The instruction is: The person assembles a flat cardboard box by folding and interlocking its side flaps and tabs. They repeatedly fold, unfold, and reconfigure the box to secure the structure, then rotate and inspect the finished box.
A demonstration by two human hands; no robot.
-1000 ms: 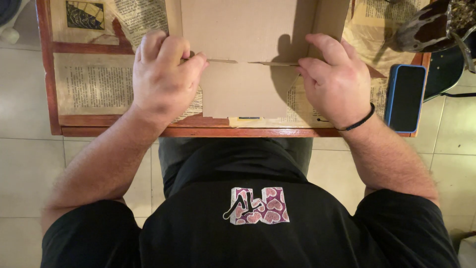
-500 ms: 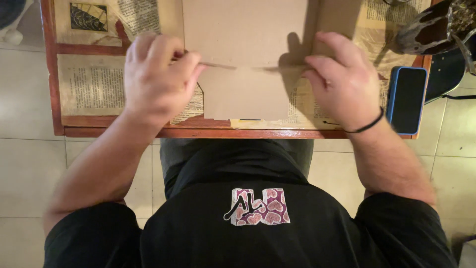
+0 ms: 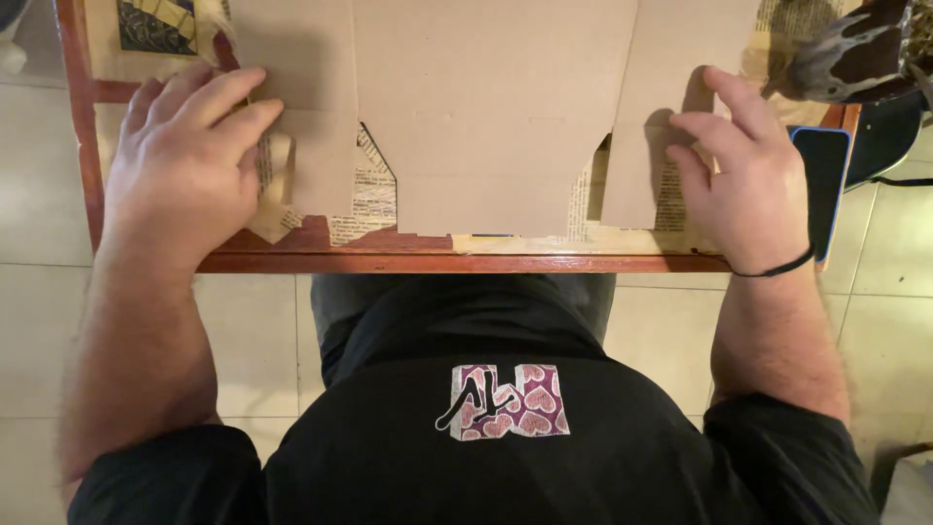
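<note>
A flat brown cardboard box blank (image 3: 486,117) lies unfolded on a red wooden table (image 3: 457,262) covered with newspaper sheets (image 3: 367,199). My left hand (image 3: 185,165) rests palm down at the blank's left flap, its fingertips on the flap's edge. My right hand (image 3: 743,185), with a black band on the wrist, presses its fingertips onto the right flap. Neither hand grips anything.
A dark phone in a blue case (image 3: 826,185) lies at the table's right edge, just beside my right hand. A dark, shiny object (image 3: 855,49) sits at the top right corner. Pale floor tiles (image 3: 39,321) surround the table.
The two flaps, held together over the middle before, now lie spread flat to the sides. Both hands have moved outward with them, and the view has come closer to the table.
</note>
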